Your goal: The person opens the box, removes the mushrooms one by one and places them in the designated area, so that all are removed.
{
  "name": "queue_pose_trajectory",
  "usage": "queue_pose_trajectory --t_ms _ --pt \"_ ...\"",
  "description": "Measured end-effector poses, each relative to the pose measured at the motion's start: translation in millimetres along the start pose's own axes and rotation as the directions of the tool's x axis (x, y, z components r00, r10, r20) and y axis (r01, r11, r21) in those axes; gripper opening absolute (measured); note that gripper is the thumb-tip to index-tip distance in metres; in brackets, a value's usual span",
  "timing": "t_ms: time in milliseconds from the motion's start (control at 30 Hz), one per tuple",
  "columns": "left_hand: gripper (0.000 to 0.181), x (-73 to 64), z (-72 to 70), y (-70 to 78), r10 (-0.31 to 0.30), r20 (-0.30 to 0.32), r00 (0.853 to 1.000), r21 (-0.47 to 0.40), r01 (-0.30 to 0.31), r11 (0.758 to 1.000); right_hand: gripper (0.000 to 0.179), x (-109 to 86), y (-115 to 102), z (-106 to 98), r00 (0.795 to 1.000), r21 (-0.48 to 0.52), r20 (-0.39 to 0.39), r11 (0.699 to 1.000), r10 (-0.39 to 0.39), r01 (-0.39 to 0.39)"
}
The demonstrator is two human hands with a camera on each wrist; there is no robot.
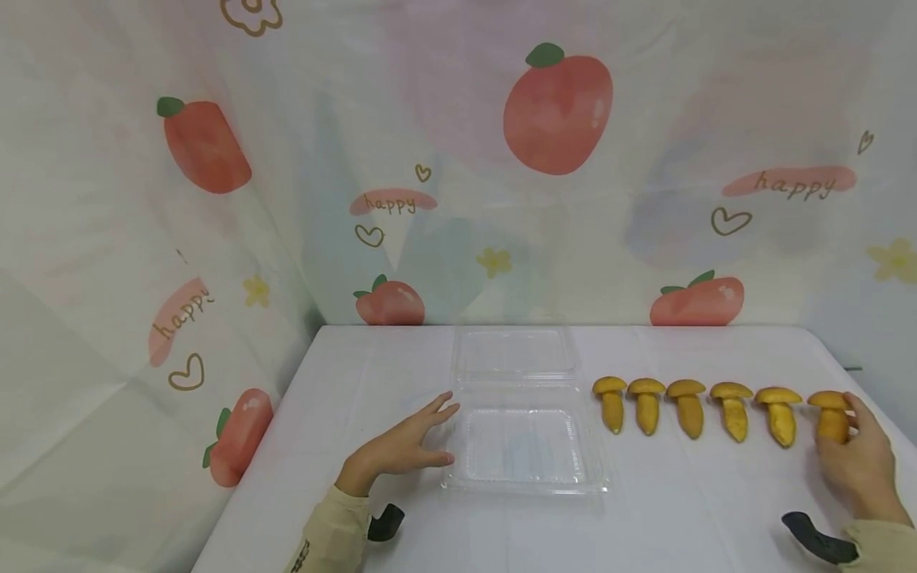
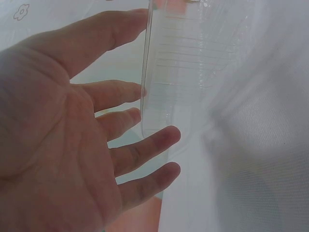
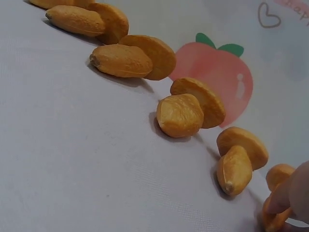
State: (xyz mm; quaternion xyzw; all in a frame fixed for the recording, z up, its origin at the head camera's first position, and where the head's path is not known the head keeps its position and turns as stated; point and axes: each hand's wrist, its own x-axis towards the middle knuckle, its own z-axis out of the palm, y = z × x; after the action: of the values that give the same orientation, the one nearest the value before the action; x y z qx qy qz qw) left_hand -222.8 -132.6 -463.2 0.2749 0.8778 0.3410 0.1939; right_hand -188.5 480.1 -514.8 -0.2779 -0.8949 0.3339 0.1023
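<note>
A clear plastic clamshell box (image 1: 526,450) lies opened on the table, its lid (image 1: 514,352) folded back toward the wall. My left hand (image 1: 404,446) is at the box's left edge, fingers spread and loosely extended; in the left wrist view some fingertips meet the clear rim (image 2: 145,82). At the right end of a row of yellow-brown mushrooms, my right hand (image 1: 863,465) pinches the last mushroom (image 1: 831,404) by its stem. In the right wrist view that mushroom (image 3: 279,175) is partly hidden by the fingers. Its cap points away from me.
Several other mushrooms, including one beside the box (image 1: 611,404) and one nearest the held one (image 1: 781,415), lie spaced out with caps toward the wall. A white cloth covers the table (image 1: 659,509). Printed fabric (image 1: 458,143) hangs behind and at the left.
</note>
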Motion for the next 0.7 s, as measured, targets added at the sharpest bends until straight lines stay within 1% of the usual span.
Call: queue_pose_trajectory --t_ms 133,300,467,700 --pt "0.081 -0.3 0.1 0.2 -0.001 0.003 1.000 0.001 0.001 1.000 0.073 0.0 0.8 1.4 1.000 -0.002 -0.007 1.000 0.012 -0.012" --pt "0.080 -0.4 -0.5 -0.6 0.006 0.004 1.000 0.005 -0.006 1.000 0.072 0.5 2.8 3.6 1.000 -0.005 -0.013 1.000 0.006 -0.006" --pt "0.080 -0.2 -0.6 -1.4 0.012 0.006 1.000 0.001 -0.012 1.000 0.071 1.7 3.6 5.6 0.999 -0.018 -0.017 0.999 0.029 -0.029" --pt "0.080 -0.3 -1.2 -3.0 0.010 0.006 1.000 0.006 -0.010 1.000 0.071 1.6 4.9 4.5 1.000 -0.028 0.010 0.999 0.030 -0.029"
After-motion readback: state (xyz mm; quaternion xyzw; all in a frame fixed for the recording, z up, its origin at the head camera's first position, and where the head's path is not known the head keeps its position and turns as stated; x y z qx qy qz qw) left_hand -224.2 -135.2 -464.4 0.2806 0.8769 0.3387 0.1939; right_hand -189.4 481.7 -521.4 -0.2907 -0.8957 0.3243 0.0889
